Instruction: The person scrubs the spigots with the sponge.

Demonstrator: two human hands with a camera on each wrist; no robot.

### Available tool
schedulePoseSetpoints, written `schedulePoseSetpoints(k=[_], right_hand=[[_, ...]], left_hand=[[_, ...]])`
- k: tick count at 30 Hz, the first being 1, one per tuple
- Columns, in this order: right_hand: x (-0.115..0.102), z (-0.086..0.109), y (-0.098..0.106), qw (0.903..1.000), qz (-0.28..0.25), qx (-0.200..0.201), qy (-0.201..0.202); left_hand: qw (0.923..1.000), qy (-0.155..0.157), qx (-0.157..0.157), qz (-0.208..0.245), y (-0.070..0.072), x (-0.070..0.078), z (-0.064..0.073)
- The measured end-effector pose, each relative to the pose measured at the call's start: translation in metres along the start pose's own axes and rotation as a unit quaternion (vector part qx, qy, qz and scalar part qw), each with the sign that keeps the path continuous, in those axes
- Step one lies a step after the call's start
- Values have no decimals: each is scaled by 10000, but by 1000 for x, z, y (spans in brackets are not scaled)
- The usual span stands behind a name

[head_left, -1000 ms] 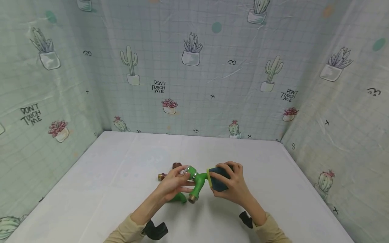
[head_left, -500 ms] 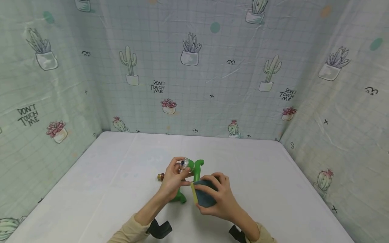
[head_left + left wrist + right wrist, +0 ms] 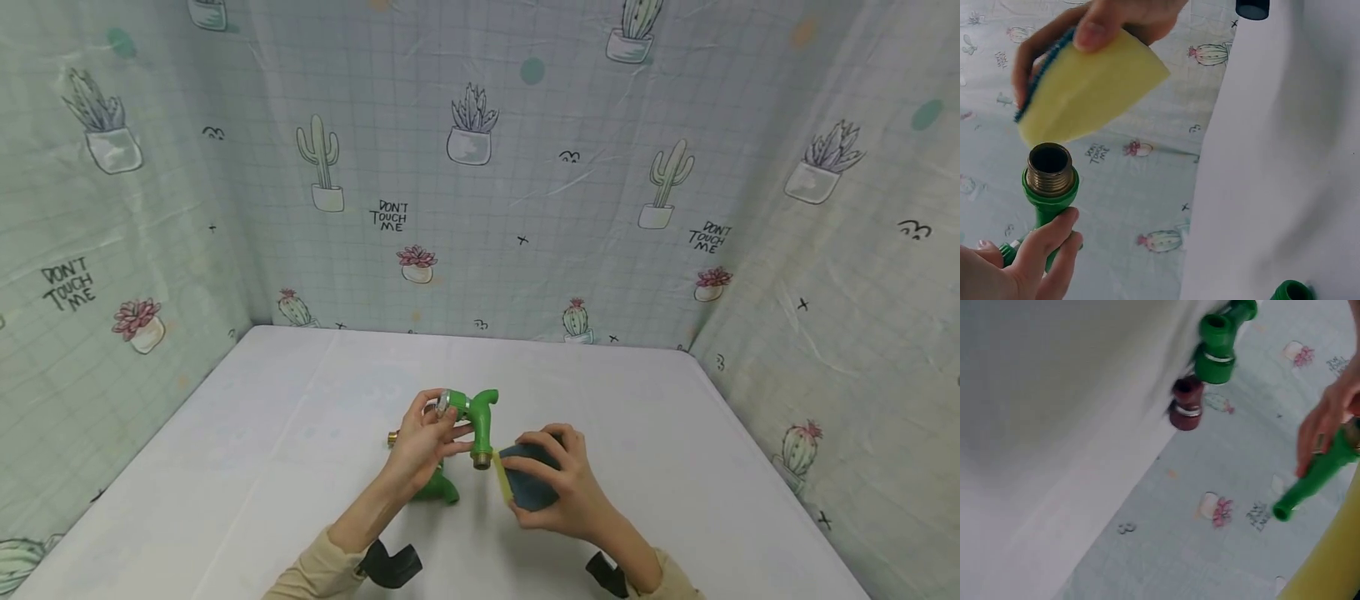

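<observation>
My left hand (image 3: 423, 442) pinches a green tap (image 3: 482, 421) by its clear handle end, above the table. The tap's spout curves off at the top, and its brass threaded inlet (image 3: 1050, 170) points down in the head view. My right hand (image 3: 573, 483) grips a sponge (image 3: 532, 479) with a dark blue scouring side and a yellow foam side (image 3: 1097, 87). The foam faces the tap, its upper edge right at the threaded inlet. In the right wrist view, the sponge's yellow foam (image 3: 1329, 556) shows at the lower right, beside the held tap.
A second green tap (image 3: 437, 490) lies on the white table (image 3: 262, 467), partly behind my left hand. A maroon tap (image 3: 1186, 403) lies beside it, mostly hidden in the head view. A cactus-print curtain (image 3: 480, 208) surrounds the table's back and sides.
The sponge has gone from the tap's spout down over the threaded inlet, then a little right, uncovering it. My left hand has turned the tap so that the spout is raised.
</observation>
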State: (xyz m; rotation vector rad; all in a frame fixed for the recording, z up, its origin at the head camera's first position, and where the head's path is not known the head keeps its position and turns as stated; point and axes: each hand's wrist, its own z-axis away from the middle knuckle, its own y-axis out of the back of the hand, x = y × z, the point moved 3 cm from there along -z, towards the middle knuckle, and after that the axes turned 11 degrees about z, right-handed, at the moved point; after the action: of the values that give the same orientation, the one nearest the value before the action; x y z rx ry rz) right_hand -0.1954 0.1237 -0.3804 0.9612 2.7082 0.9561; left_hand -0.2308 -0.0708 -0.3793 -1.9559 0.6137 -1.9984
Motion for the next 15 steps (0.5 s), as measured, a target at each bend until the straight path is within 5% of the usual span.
schedulePoseSetpoints(k=[11,15], right_hand=[[-1,3,-10,9987,-51,-473,160],[2,4,-7,9993,-107,-309,165]], left_hand=[[9998,57,14,-210,1,12,2],[9997,-78,74,-218,3,18,3]])
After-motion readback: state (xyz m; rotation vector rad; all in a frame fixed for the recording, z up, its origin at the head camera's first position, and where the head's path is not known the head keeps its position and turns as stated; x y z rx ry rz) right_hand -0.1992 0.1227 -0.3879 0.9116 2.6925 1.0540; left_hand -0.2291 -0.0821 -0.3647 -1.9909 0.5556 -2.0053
